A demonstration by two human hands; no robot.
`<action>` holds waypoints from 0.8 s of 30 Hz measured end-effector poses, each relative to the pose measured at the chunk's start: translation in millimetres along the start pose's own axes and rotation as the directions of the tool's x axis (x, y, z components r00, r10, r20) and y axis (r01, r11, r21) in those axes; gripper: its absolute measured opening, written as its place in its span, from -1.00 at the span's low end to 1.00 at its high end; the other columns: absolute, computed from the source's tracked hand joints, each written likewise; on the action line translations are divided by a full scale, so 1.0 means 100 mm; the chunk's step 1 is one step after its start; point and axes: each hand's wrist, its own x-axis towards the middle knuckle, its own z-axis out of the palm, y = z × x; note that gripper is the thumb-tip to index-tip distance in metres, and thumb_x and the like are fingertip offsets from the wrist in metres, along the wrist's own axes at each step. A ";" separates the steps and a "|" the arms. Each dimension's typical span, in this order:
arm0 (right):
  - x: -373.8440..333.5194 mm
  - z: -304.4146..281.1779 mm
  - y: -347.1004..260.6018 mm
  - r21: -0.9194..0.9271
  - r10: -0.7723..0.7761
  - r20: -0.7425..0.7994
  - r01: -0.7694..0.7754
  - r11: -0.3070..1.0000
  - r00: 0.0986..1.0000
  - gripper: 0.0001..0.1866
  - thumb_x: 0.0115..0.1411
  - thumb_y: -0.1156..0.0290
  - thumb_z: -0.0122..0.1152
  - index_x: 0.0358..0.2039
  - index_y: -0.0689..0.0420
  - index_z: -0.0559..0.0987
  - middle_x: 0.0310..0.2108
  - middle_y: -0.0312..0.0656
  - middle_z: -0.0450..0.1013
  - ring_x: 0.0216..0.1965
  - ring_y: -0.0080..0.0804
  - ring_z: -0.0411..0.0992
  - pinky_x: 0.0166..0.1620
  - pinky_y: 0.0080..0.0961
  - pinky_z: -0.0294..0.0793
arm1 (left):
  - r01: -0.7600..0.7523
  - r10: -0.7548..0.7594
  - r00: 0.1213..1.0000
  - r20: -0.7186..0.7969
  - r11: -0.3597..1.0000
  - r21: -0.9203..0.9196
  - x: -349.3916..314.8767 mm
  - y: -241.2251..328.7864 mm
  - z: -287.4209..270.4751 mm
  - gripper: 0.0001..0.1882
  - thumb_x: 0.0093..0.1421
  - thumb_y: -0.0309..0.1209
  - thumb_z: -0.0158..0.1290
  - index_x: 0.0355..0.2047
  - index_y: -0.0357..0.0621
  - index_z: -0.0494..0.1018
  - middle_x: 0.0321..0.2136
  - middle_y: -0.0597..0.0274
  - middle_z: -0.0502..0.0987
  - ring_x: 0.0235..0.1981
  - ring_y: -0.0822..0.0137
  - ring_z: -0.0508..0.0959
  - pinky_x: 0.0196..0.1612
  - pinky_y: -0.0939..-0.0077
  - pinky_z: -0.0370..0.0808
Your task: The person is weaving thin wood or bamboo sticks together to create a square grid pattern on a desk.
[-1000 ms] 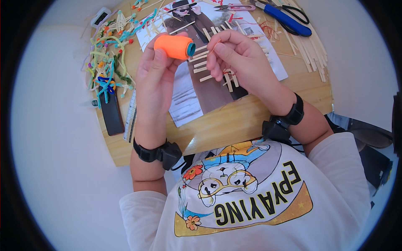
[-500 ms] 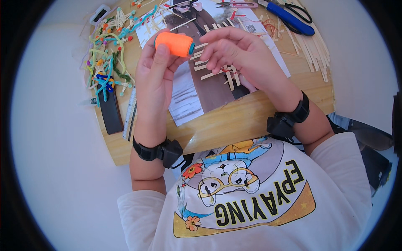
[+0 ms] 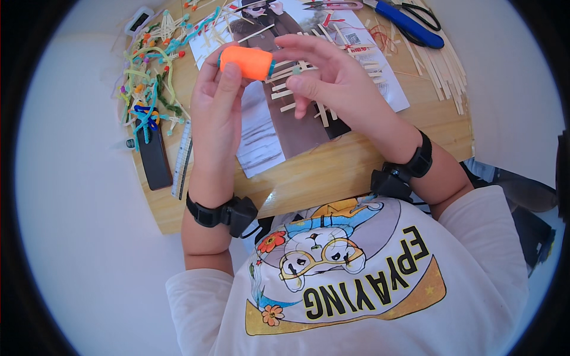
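Note:
My left hand (image 3: 218, 107) is closed round a spool of bright orange thread (image 3: 246, 63), which lies nearly level with its teal end toward the right. Just beside that end is my right hand (image 3: 350, 83), its fingers curved and apart. The index fingertip is close to the spool; whether it touches, or pinches a thread, I cannot make out. A small pale green spot shows between thumb and fingers, too small to name. Beneath the right hand, partly hidden, several thin wooden sticks (image 3: 287, 92) lie crossed on a printed picture sheet (image 3: 255, 157).
Colourful fuzzy craft stems (image 3: 155, 89) and sticks crowd the table's left side, near a dark oblong case (image 3: 154, 160) and a clear ruler (image 3: 183, 160). At the far right are blue-handled pliers (image 3: 409, 26), small pink scissors (image 3: 341, 5), red thread (image 3: 380, 37) and long wooden strips (image 3: 442, 71).
My right hand's fingers have spread and shifted slightly, with the thumb lower and farther from the index finger. The spool stays in my left hand, almost unmoved.

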 end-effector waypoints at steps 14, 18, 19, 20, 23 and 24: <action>0.00 -0.07 0.00 -0.074 0.146 0.077 -0.141 0.987 0.986 -0.81 0.31 0.34 0.09 -0.24 0.20 0.55 -0.64 -0.40 0.32 -0.64 -0.69 0.26 -0.54 -0.73 0.21 | 0.171 -0.158 0.984 0.080 0.966 -0.195 0.01 -0.01 -0.03 -0.58 0.36 -0.17 -0.06 0.02 -0.29 0.29 -0.09 -0.06 0.51 -0.12 0.17 0.59 -0.20 0.47 0.61; 0.03 -0.11 0.01 -0.022 0.045 -0.004 -0.045 0.999 0.999 -0.81 0.32 0.33 0.08 -0.24 0.20 0.54 -0.65 -0.41 0.29 -0.63 -0.71 0.23 -0.53 -0.73 0.23 | 0.327 -0.279 0.944 0.175 0.849 -0.414 0.07 0.02 -0.14 -0.56 0.38 -0.16 -0.11 0.05 -0.29 0.30 -0.14 -0.02 0.51 -0.26 0.21 0.58 -0.34 0.52 0.58; 0.03 -0.13 0.00 0.029 0.027 0.003 -0.028 0.999 1.000 -0.81 0.33 0.33 0.08 -0.23 0.19 0.54 -0.65 -0.41 0.29 -0.63 -0.71 0.22 -0.53 -0.73 0.25 | 0.342 -0.296 0.940 0.171 0.836 -0.430 0.08 0.02 -0.16 -0.56 0.38 -0.17 -0.10 0.06 -0.29 0.30 -0.16 -0.01 0.51 -0.30 0.24 0.57 -0.37 0.53 0.56; 0.04 -0.15 -0.01 0.068 0.015 0.000 -0.015 0.998 1.000 -0.80 0.33 0.33 0.07 -0.23 0.19 0.54 -0.64 -0.41 0.29 -0.63 -0.72 0.22 -0.52 -0.73 0.27 | 0.329 -0.285 0.944 0.168 0.860 -0.390 0.08 0.02 -0.17 -0.57 0.37 -0.18 -0.08 0.06 -0.29 0.29 -0.18 0.02 0.51 -0.33 0.26 0.55 -0.40 0.54 0.52; 0.07 -0.22 -0.04 0.124 -0.026 0.005 0.025 0.992 1.000 -0.80 0.34 0.31 0.06 -0.22 0.18 0.54 -0.63 -0.42 0.27 -0.61 -0.73 0.22 -0.50 -0.73 0.32 | 0.300 -0.274 0.953 0.129 0.911 -0.284 0.08 0.01 -0.16 -0.57 0.35 -0.21 -0.05 0.07 -0.29 0.29 -0.24 0.10 0.49 -0.37 0.32 0.49 -0.45 0.57 0.43; 0.07 -0.23 -0.06 0.131 -0.032 0.000 0.032 0.991 0.999 -0.79 0.34 0.31 0.06 -0.21 0.18 0.53 -0.62 -0.43 0.27 -0.60 -0.73 0.22 -0.49 -0.73 0.33 | 0.297 -0.270 0.953 0.135 0.916 -0.271 0.07 0.01 -0.14 -0.57 0.34 -0.22 -0.04 0.07 -0.29 0.29 -0.25 0.12 0.48 -0.37 0.33 0.48 -0.46 0.57 0.42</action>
